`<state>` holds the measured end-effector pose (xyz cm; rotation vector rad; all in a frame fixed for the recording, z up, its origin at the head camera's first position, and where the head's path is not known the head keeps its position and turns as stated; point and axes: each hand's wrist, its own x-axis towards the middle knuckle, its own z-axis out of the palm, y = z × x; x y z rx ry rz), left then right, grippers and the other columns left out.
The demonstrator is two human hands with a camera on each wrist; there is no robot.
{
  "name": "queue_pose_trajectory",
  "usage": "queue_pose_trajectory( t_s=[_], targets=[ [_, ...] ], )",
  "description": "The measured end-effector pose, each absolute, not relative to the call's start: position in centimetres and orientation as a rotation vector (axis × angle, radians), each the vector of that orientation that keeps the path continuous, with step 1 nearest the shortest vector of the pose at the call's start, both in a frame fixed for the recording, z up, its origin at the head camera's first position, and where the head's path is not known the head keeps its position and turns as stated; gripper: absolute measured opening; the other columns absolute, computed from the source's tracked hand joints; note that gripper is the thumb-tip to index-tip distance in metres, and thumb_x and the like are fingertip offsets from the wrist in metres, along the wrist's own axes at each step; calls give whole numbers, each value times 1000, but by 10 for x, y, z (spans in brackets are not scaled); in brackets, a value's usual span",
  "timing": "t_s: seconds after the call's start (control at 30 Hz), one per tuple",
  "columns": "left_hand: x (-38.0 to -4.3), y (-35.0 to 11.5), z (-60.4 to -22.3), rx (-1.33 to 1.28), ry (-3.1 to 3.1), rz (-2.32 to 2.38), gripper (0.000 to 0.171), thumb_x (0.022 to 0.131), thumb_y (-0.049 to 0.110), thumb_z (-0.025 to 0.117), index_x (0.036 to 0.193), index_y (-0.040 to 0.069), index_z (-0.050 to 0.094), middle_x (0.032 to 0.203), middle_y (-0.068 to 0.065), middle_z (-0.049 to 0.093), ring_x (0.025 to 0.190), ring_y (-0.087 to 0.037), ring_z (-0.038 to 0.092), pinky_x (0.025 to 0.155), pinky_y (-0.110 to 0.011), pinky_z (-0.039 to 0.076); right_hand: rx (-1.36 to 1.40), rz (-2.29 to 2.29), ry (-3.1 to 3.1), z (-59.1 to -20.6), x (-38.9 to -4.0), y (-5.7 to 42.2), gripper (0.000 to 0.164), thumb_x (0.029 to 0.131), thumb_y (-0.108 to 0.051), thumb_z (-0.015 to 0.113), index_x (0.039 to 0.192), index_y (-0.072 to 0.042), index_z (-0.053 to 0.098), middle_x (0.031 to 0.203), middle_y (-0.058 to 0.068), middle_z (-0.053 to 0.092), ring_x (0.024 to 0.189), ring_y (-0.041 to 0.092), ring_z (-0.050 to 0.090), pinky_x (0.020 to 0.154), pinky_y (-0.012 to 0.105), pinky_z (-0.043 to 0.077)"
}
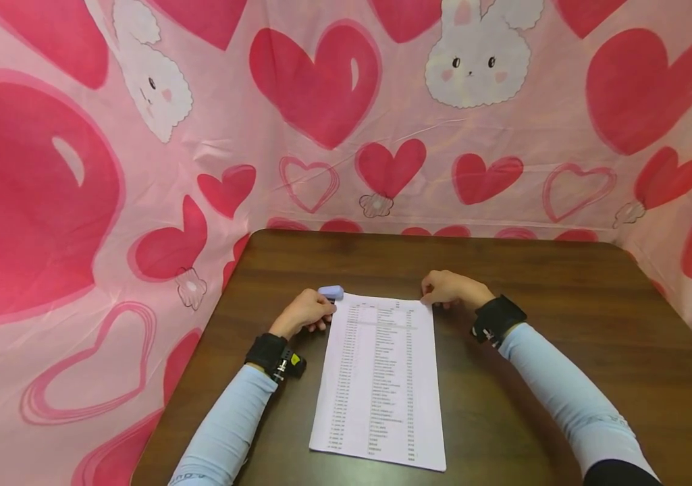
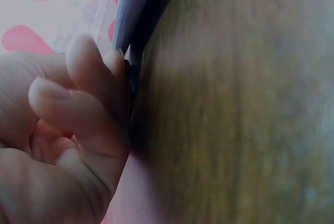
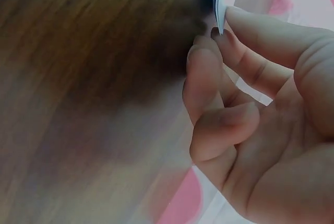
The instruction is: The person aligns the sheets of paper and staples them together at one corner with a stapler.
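A stack of printed paper sheets [image 1: 391,385] lies upright before me on the table, covered in rows of small text in columns. My left hand [image 1: 309,310] grips its left edge near the top corner; in the left wrist view, curled fingers [image 2: 78,109] meet the paper's edge [image 2: 125,12]. At the top right corner, my right hand [image 1: 451,289] pinches the paper [image 3: 219,10] between thumb and forefinger, the other fingers loosely curled. A small lavender stapler-like object [image 1: 331,292] with a dark underside sits at the top left corner, just beyond the left fingertips.
The dark brown wooden table [image 1: 564,378] has rounded far corners. A pink cloth [image 1: 333,182] with hearts and rabbits hangs behind it and along both sides. Black bands with small devices [image 1: 269,354] are strapped on both wrists, over pale blue sleeves [image 1: 564,385].
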<state>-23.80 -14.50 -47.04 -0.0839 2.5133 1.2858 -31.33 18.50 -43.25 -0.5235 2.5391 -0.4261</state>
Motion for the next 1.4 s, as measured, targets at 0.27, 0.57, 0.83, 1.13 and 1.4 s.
queue_pose_trajectory(
  t_s=[0.27,0.57,0.83,1.13,1.4],
  targets=[
    [-232,-138,-470,-75,2496,1320,22,93,15,63,75,4,69,65,-2,60,47,-11,56,42,-21,41,-611,-550,2493,-436,-310,195,13,90,-24,69,87,-12,65,75,4,58,54,18,53,47,26,38],
    [-227,-126,-473,-24,2494,1333,24,95,15,61,73,6,66,66,-2,58,49,-11,58,42,-22,42,-670,-644,2397,-441,-311,209,12,91,-20,67,85,-10,65,67,-1,52,49,13,45,45,24,33],
    [-230,-114,-468,40,2515,1297,24,95,17,60,74,6,64,66,-1,59,50,-11,59,42,-22,41,-652,-649,2391,-427,-317,221,14,92,-18,67,83,-7,62,71,0,53,53,15,50,48,26,42],
    [-247,-95,-461,52,2682,1165,25,94,19,61,73,8,67,63,-1,62,48,-11,59,42,-23,43,-617,-643,2481,-421,-329,232,14,92,-17,65,86,-5,62,73,3,56,54,16,52,49,26,41],
    [-251,-89,-465,77,2737,1063,27,93,17,60,68,10,67,59,1,64,44,-9,58,41,-22,46,-568,-611,2541,-427,-329,232,14,92,-19,65,86,-7,61,73,3,55,55,16,56,47,26,44]
  ],
)
